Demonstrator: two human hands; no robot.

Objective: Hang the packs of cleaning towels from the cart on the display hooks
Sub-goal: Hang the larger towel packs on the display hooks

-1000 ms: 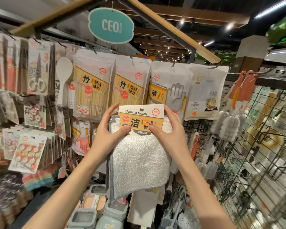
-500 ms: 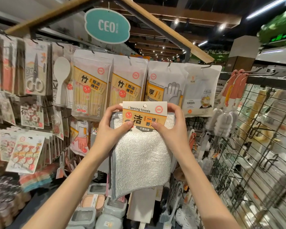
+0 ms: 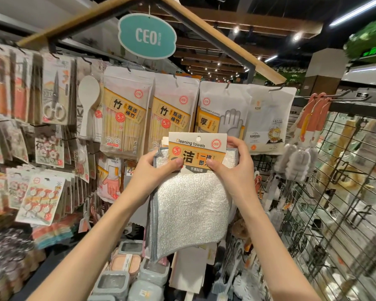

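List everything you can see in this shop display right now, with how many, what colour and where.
cleaning towels pack: one, silvery white cloth with orange and white header card, centre, held up in front of the display
bamboo chopsticks packs: two fronts visible, white and yellow, hanging top centre
disposable gloves pack: one front, white with grey glove print, right of those
rice paddle: one, white, hanging upper left
scissors pack: one front, upper left
CEO sign: one, teal, overhead
wire grid panel: one, black, right
left hand: grips the pack's left edge
right hand: grips the pack's right edge
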